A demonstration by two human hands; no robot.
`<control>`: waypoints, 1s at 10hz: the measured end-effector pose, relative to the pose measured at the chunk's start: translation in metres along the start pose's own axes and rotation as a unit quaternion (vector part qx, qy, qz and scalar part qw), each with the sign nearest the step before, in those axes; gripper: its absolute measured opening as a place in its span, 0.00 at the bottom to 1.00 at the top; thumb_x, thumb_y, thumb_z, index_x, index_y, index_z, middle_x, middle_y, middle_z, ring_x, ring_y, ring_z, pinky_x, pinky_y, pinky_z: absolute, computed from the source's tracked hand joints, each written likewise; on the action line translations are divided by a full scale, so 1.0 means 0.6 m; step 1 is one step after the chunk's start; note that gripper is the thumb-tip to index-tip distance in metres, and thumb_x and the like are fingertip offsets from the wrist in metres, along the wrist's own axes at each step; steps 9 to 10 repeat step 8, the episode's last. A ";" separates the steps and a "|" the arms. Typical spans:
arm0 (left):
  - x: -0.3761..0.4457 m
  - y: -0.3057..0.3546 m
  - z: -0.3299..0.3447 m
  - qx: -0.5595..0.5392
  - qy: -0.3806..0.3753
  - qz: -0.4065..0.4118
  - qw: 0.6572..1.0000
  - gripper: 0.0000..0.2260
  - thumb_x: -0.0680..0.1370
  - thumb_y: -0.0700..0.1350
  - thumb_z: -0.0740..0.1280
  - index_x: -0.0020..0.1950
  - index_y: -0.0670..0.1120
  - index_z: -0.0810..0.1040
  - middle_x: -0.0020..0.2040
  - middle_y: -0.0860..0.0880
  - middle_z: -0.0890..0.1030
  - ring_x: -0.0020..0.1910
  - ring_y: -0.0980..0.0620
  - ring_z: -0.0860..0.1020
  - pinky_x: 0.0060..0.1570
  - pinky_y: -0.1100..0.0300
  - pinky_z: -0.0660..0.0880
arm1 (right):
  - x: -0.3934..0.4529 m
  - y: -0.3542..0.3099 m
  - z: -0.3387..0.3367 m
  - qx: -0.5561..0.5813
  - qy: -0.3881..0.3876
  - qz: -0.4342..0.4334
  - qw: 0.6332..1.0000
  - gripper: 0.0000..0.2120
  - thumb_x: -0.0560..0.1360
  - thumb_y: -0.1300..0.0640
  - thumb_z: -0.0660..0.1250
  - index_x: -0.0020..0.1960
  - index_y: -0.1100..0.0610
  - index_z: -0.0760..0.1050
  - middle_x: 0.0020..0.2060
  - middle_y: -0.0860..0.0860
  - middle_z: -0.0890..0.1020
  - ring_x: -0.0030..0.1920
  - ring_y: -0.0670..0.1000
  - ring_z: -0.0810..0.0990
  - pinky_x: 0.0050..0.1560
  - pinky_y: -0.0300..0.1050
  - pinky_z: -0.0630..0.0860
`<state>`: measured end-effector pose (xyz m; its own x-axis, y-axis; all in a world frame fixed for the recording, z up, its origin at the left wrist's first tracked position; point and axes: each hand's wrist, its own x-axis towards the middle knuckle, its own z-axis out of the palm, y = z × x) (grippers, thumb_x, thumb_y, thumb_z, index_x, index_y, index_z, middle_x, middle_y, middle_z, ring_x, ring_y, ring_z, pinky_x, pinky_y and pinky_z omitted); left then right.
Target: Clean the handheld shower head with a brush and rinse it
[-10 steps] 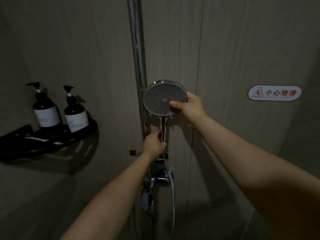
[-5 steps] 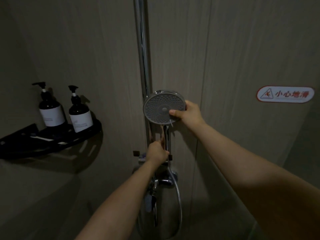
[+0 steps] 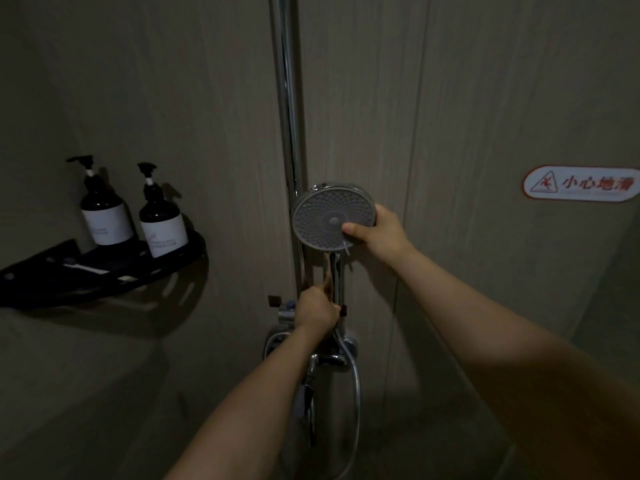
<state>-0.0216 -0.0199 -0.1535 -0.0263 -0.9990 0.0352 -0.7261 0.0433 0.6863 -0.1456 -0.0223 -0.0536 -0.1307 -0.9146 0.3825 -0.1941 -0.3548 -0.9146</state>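
- While the shower head [image 3: 332, 218] stands upright against the chrome riser pipe [image 3: 288, 133] at frame centre, the right hand [image 3: 379, 230] grips its rim at 3 o'clock, thumb on the nozzle face.
- The left hand [image 3: 317, 311] curls round the handle [image 3: 336, 278] at 6 o'clock.
- Two pump bottles [image 3: 104, 209] stand on a black corner shelf [image 3: 104, 278] at 9 o'clock.
- A slip-warning sign [image 3: 581, 183] hangs at 3 o'clock.
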 end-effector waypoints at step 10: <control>-0.057 0.092 -0.217 -0.197 0.063 -0.010 0.978 0.14 0.77 0.48 0.65 0.33 0.45 0.70 0.32 0.44 0.76 0.25 0.52 0.77 0.28 0.63 0.72 | -0.024 -0.108 -0.010 -0.162 0.113 -0.017 0.980 0.22 0.69 0.51 0.73 0.54 0.65 0.75 0.50 0.61 0.80 0.52 0.59 0.79 0.50 0.48 0.73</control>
